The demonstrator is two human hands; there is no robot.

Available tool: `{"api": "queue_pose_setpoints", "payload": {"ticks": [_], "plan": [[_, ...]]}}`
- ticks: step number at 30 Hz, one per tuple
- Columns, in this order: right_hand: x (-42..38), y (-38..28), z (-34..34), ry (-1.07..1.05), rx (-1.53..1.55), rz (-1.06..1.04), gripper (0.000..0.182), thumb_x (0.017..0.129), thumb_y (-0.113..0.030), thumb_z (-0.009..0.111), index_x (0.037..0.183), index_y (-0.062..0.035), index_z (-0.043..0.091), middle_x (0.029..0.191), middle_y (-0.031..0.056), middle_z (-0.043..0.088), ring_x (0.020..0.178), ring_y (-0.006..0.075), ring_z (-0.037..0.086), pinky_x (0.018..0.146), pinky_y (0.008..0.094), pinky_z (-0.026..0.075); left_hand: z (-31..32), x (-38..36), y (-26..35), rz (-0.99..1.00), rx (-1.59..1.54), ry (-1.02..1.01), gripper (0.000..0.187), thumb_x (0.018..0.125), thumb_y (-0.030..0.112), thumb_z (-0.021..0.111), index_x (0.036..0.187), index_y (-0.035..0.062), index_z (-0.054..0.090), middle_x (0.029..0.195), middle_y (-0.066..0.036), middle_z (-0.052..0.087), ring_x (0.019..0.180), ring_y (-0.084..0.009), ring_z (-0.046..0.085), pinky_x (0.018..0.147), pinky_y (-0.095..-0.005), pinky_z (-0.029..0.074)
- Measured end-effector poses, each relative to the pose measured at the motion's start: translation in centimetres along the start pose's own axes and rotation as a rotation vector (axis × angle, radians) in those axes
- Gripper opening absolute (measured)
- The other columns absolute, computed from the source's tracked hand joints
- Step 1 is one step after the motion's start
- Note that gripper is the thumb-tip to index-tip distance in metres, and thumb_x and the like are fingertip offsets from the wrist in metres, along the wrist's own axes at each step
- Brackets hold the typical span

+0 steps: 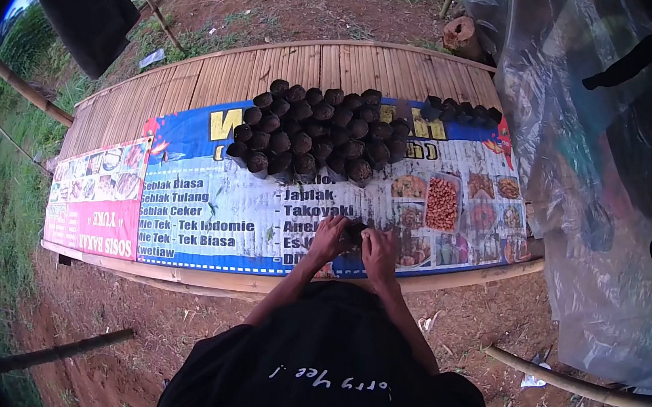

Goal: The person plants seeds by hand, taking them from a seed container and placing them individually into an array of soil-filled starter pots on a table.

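A small black seedling bag of dark soil [354, 232] stands on the banner between my hands, near the table's front edge. My left hand [329, 238] is closed around its left side. On the other side, my right hand [379, 252] has its fingers bent against the bag's rim; whether they pinch anything small is hidden. Beyond my hands stands a tight cluster of soil-filled black bags [314, 130]. To the right of it lies a clear tray [454, 229] full of reddish-brown seeds that look like peanuts [442, 201].
A printed menu banner [203, 209] covers much of the bamboo-slat table [269, 70]. Several more black bags [463, 113] stand in a row at the back right. Clear plastic sheeting [592, 293] hangs at the right, and a bamboo pole [565, 379] juts in below it.
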State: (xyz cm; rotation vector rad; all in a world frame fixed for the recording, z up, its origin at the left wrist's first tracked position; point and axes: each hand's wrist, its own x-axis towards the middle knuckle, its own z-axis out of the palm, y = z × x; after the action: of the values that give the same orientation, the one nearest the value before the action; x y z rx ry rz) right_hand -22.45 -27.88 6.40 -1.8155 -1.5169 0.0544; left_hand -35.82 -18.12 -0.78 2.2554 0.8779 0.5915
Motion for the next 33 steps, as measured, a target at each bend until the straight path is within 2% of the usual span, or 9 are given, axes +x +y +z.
{"api": "queue_pose_setpoints", "payload": {"ticks": [3, 10, 12, 15, 19, 21, 24, 31, 33], "plan": [[-0.1, 0.0, 0.7, -0.036, 0.144, 0.061, 0.006, 0.086, -0.005, 0.061, 0.093, -0.0038, 0.06, 0.088, 0.0104, 0.065, 0.081, 0.0307, 0.057, 0.078, 0.0412, 0.044, -0.2, 0.3, 0.2, 0.012, -0.01, 0.0, 0.055, 0.063, 0.021, 0.078, 0.112, 0.0078, 0.058, 0.108, -0.009, 0.058, 0.101, -0.0335, 0.052, 0.088, -0.0441, 0.042], [0.0, 0.4, 1.1, -0.009, 0.023, -0.014, 0.006, 0.086, -0.005, 0.061, 0.092, -0.0043, 0.06, 0.088, 0.0113, 0.064, 0.081, 0.0308, 0.056, 0.076, 0.0416, 0.044, -0.8, 0.3, 0.9, 0.029, -0.008, 0.02, 0.053, 0.063, 0.02, 0.079, 0.11, 0.0081, 0.059, 0.104, -0.009, 0.058, 0.099, -0.0323, 0.053, 0.087, -0.0434, 0.043], [-0.1, 0.4, 1.0, -0.058, 0.166, 0.087, 0.007, 0.086, -0.004, 0.061, 0.093, -0.0043, 0.059, 0.087, 0.0119, 0.063, 0.081, 0.0315, 0.055, 0.077, 0.0417, 0.044, -0.8, 0.2, 0.9, 0.032, -0.018, 0.023, 0.053, 0.063, 0.02, 0.079, 0.11, 0.0082, 0.059, 0.103, -0.008, 0.058, 0.098, -0.0321, 0.053, 0.087, -0.0433, 0.043], [0.2, 0.7, 1.1, 0.055, 0.081, 0.063, 0.006, 0.088, -0.005, 0.058, 0.093, -0.0042, 0.06, 0.086, 0.0118, 0.064, 0.084, 0.0328, 0.056, 0.077, 0.0426, 0.044, -0.8, 0.3, 0.9, 0.018, -0.027, 0.015, 0.052, 0.063, 0.02, 0.079, 0.11, 0.0079, 0.059, 0.101, -0.008, 0.058, 0.097, -0.0317, 0.053, 0.087, -0.0428, 0.043], [0.1, 0.7, 1.2, -0.02, 0.112, 0.019, 0.008, 0.086, -0.004, 0.06, 0.093, -0.0039, 0.058, 0.088, 0.0136, 0.062, 0.082, 0.0328, 0.055, 0.078, 0.043, 0.044, -0.6, 0.5, 0.8, 0.019, -0.023, 0.028, 0.052, 0.063, 0.02, 0.078, 0.11, 0.0077, 0.059, 0.101, -0.008, 0.058, 0.097, -0.0314, 0.053, 0.086, -0.0421, 0.043], [0.2, 0.7, 1.1, 0.01, 0.155, 0.112, 0.006, 0.087, -0.006, 0.06, 0.092, -0.0042, 0.06, 0.088, 0.0124, 0.065, 0.083, 0.033, 0.056, 0.076, 0.0429, 0.044, -0.6, 0.2, 0.8, 0.015, -0.034, 0.028, 0.052, 0.063, 0.02, 0.078, 0.11, 0.0076, 0.059, 0.101, -0.008, 0.058, 0.097, -0.0314, 0.053, 0.086, -0.0421, 0.043], [0.3, 0.7, 1.0, 0.031, 0.047, 0.014, 0.006, 0.087, -0.006, 0.06, 0.093, -0.0042, 0.06, 0.087, 0.0125, 0.064, 0.083, 0.0332, 0.056, 0.077, 0.0431, 0.044, -0.7, 0.2, 0.8, 0.03, -0.025, 0.034, 0.051, 0.063, 0.019, 0.078, 0.109, 0.0075, 0.059, 0.101, -0.009, 0.057, 0.096, -0.0315, 0.053, 0.086, -0.0421, 0.043], [0.6, 0.7, 0.4, 0.0, 0.093, 0.08, 0.006, 0.087, -0.006, 0.06, 0.092, -0.0042, 0.059, 0.087, 0.0127, 0.064, 0.084, 0.0337, 0.057, 0.077, 0.0435, 0.044, -0.4, 0.3, 0.6, 0.026, -0.038, 0.026, 0.051, 0.063, 0.02, 0.078, 0.108, 0.0066, 0.058, 0.102, -0.009, 0.057, 0.098, -0.0322, 0.053, 0.086, -0.0429, 0.043], [0.1, 0.9, 1.4, 0.009, 0.078, -0.015, 0.005, 0.087, -0.005, 0.06, 0.092, -0.0039, 0.059, 0.087, 0.0128, 0.064, 0.084, 0.0338, 0.057, 0.077, 0.0431, 0.044, -0.3, 0.2, 0.4, 0.028, -0.033, 0.028, 0.051, 0.063, 0.021, 0.078, 0.108, 0.0065, 0.058, 0.102, -0.009, 0.057, 0.098, -0.0324, 0.053, 0.085, -0.0432, 0.043]]}}
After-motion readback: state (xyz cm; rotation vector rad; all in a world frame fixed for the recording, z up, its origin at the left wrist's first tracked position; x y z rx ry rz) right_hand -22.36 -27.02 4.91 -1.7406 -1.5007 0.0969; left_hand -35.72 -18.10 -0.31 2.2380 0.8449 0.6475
